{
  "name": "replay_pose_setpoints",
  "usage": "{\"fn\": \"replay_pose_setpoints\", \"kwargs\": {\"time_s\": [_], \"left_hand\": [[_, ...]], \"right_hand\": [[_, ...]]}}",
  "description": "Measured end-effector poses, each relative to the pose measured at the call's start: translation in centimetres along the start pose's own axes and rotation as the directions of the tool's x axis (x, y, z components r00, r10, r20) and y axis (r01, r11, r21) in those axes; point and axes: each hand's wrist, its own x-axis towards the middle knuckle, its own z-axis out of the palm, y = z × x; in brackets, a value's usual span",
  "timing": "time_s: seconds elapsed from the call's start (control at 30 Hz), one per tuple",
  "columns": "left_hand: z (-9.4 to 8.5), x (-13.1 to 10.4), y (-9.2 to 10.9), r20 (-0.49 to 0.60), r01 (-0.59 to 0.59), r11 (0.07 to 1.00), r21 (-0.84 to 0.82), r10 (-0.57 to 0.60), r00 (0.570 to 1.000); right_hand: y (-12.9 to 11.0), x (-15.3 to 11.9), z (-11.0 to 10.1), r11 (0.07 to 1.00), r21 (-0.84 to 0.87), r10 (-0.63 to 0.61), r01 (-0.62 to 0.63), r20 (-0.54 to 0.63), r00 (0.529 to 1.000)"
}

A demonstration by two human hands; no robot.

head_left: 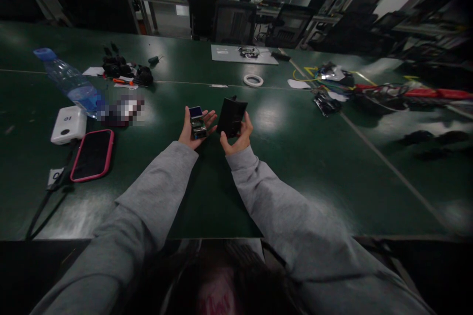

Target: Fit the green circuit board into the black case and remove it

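Both hands are raised a little above the dark green bench (281, 157), close together near its middle, with grey sleeves running back toward the camera.

The left hand (194, 130) lies palm up with the fingers spread, and a small circuit module (197, 121) rests loosely across the palm and fingers. The hand cradles it rather than clamps it. The module's long axis runs away from the person, its small blue-lit screen at the far end and the bare board parts at the near end, toward the wrist.

The right hand (236, 139) is closed around the lower part of a flat black case (231, 116), with the thumb on the right edge and the fingers below it. The case stands nearly upright, tilted slightly to the right; its long axis points up and away, and its broad face is turned toward the camera. Module and case are just beside each other but do not touch.

On the bench to the left lie a phone in a pink case (92, 154), a white box (68, 124) and a water bottle (66, 78) on its side. A white ring (253, 80) lies beyond the hands.
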Motion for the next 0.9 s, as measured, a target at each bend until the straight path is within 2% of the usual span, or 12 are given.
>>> {"fn": "replay_pose_setpoints", "kwargs": {"time_s": [0.1, 0.27, 0.47, 0.67, 0.77, 0.9], "left_hand": [[0.8, -0.7, 0.2, 0.038, 0.014, 1.000, 0.028, -0.015, 0.999], [0.7, -0.9, 0.0, 0.094, 0.042, 0.998, 0.056, -0.048, 0.994], [0.1, -0.7, -0.2, 0.034, 0.072, 0.991, 0.114, -0.076, 0.997], [0.6, -1.1, 0.1, 0.043, 0.031, 0.996, 0.081, -0.034, 0.998], [0.9, -1.1, 0.0, 0.037, 0.027, 0.995, 0.100, -0.031, 0.999], [0.8, -1.0, -0.1, 0.104, 0.020, 0.992, 0.123, -0.033, 0.994]], "right_hand": [[0.5, 0.0, 0.2, 1.000, -0.002, 0.015, -0.015, 0.010, 1.000], [0.9, 0.0, 1.1, 0.989, -0.120, -0.093, 0.085, -0.067, 0.993], [1.9, -0.2, 2.2, 0.963, -0.232, -0.123, 0.136, 0.067, 0.990], [2.6, -0.3, 2.5, 0.931, -0.269, -0.233, 0.247, 0.085, 0.969], [2.1, -0.4, 2.5, 0.927, -0.278, -0.239, 0.250, 0.074, 0.968], [1.3, -0.4, 2.3, 0.939, -0.265, -0.206, 0.220, 0.082, 0.975]]}}
